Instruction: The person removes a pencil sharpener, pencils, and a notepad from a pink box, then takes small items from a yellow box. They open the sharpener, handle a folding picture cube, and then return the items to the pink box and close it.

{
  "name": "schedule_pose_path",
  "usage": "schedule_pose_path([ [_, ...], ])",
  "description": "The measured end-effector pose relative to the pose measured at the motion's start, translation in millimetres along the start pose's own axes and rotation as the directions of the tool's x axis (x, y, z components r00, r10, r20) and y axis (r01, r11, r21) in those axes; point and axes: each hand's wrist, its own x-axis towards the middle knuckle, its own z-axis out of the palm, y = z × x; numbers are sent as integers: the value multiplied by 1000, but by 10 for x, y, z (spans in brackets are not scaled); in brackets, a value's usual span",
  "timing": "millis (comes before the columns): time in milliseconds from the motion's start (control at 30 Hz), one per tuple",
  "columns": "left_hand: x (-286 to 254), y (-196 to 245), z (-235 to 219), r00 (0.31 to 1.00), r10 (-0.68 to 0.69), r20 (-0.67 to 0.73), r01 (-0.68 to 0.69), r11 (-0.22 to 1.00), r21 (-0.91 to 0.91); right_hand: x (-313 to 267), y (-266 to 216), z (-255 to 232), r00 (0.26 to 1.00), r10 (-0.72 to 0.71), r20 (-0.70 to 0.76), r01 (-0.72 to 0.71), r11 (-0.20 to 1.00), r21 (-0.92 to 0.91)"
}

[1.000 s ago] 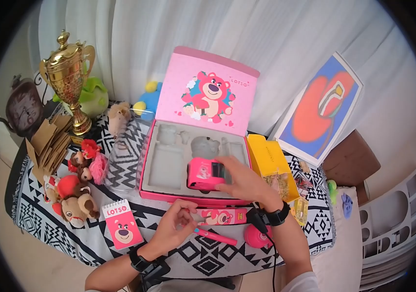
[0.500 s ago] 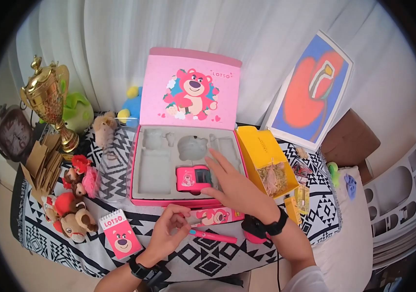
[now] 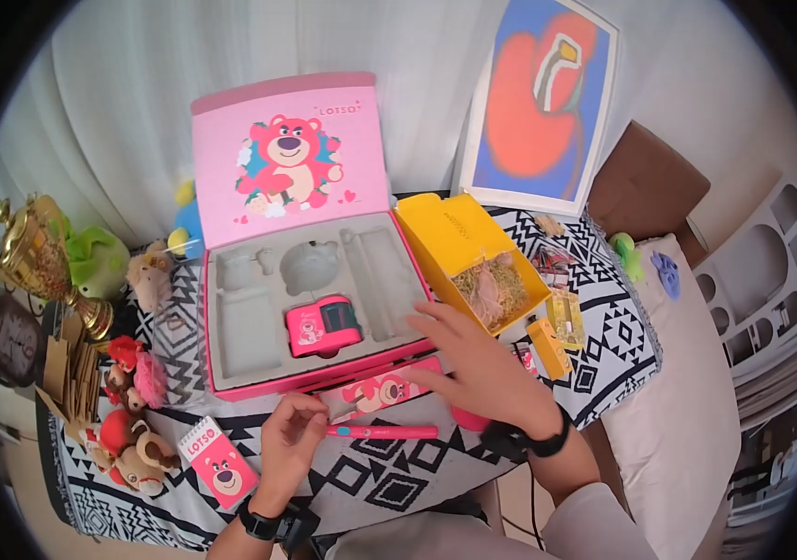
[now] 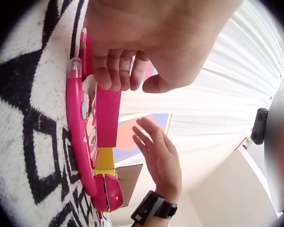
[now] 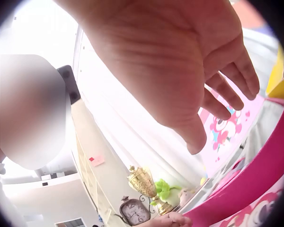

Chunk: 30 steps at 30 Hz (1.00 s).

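Observation:
In the head view a boxy pink device with a dark window [image 3: 310, 329] sits in a recess of the grey insert inside the pink gift box [image 3: 230, 385]. My right hand [image 3: 475, 378] hovers over the box's front right corner, fingers spread and holding nothing. My left hand [image 3: 288, 443] is in front of the box with its fingers loosely bent; the left wrist view shows nothing in them. Beside its fingertips lies a pink pen-shaped tool with a blue button [image 3: 394, 432]. Behind that tool is a flat bear-print pack [image 3: 384, 390]. A round pink object [image 3: 467, 418] is partly hidden under my right hand.
A spiral notepad [image 3: 221, 467] lies left of my left hand, with plush toys [image 3: 142, 457] beyond it. The open yellow box [image 3: 445, 233] stands right of the gift box. A gold trophy [image 3: 39, 252] leans in view at the far left.
My right hand has let go of the pink device, leaving it in the insert, and drawn back to the right. The head view has turned rightward. My left hand stays near the pen-shaped tool.

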Motion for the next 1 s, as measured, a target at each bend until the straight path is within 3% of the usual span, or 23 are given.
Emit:
schedule_pose_path([
  [33,-7,4,12,1000,-2,12,2,1000,2,-140,28,-102,994,105,14,-106,993,51],
  [67,-33,12,23,999,-25,24,25,1000,-2,-297,79,-172,993,117,9,-117,992,53],
  [133,-50,28,60,997,-49,52,50,999,-6,-591,144,-237,917,386,103,-398,907,138],
  [167,-62,38,75,998,-37,44,37,999,6,-695,150,-177,911,400,100,-411,901,139],
  [267,-63,24,93,997,-14,71,12,999,33,-959,239,164,966,259,20,-258,966,-19],
  [367,-71,62,134,996,-29,86,28,999,16,-998,244,397,941,338,-30,-340,937,-86],
  [467,-73,103,156,996,-33,86,34,999,-9,-979,301,383,934,354,-57,-352,935,47],
  [533,-65,74,125,993,-19,117,23,999,-32,-925,290,299,867,461,-188,-415,879,236],
  [567,-76,68,101,990,-7,142,15,998,-56,-876,255,240,871,455,-183,-410,880,240],
  [600,-76,88,102,992,-6,125,13,998,-54,-816,200,160,902,380,-205,-333,915,229],
  [667,-12,184,138,934,-32,357,103,978,-180,-683,103,108,939,269,-214,-221,949,224],
  [767,83,264,323,835,59,547,202,892,-404,-391,-91,148,982,-77,-173,127,946,299],
  [800,104,305,377,857,67,510,172,898,-406,-252,-137,193,980,-117,-163,164,936,313],
  [867,164,397,470,870,-42,492,368,719,-589,-8,-231,277,932,-342,-119,362,885,293],
  [900,231,463,495,887,-26,461,331,732,-595,87,-251,317,930,-349,-114,367,885,288],
  [933,305,539,507,929,-131,347,326,735,-594,179,-305,295,917,-381,-118,399,869,292],
  [967,384,623,498,948,-225,226,317,738,-596,288,-363,228,934,-354,-56,351,871,343],
  [1000,438,721,477,958,-201,202,283,751,-596,400,-397,170,945,-326,10,297,874,385],
])
